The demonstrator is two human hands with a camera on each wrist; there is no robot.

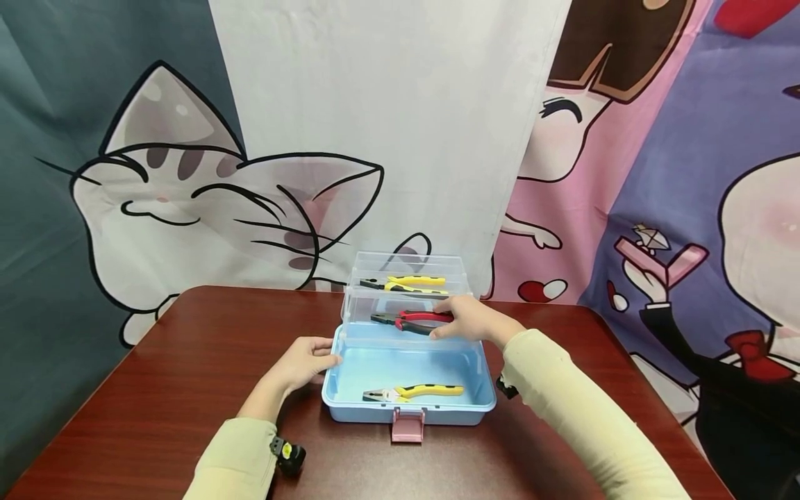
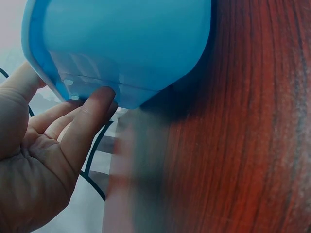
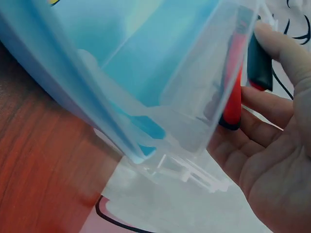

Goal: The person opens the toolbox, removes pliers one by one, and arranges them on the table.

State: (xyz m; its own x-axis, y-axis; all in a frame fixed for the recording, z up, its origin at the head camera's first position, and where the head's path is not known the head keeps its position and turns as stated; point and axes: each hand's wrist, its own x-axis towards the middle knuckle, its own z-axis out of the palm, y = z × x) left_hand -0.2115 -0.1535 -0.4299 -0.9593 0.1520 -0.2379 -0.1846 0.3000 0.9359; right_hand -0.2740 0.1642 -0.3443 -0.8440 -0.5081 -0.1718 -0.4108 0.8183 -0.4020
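A light blue toolbox (image 1: 359, 414) stands open on the table. My left hand (image 1: 303, 364) grips its left rim; in the left wrist view the fingers lie against the box's blue end wall (image 2: 126, 43). With my right hand (image 1: 470, 321) I hold pliers with red and black handles (image 1: 425, 317) by the handle ends, at the lower clear tray. In the right wrist view the red handle (image 3: 233, 82) partly shows through clear plastic. Yellow-and-black pliers (image 1: 431, 390) lie in the box bottom near the front wall. Another yellow-and-black pair (image 1: 417, 280) is in the upper clear tray.
A pink latch (image 1: 407, 426) hangs from the toolbox front. Brown wood table (image 1: 206, 347) extends on both sides of the box. A cartoon-printed cloth (image 1: 400, 125) hangs right behind the table. A small black camera (image 1: 288, 456) is on the left wrist.
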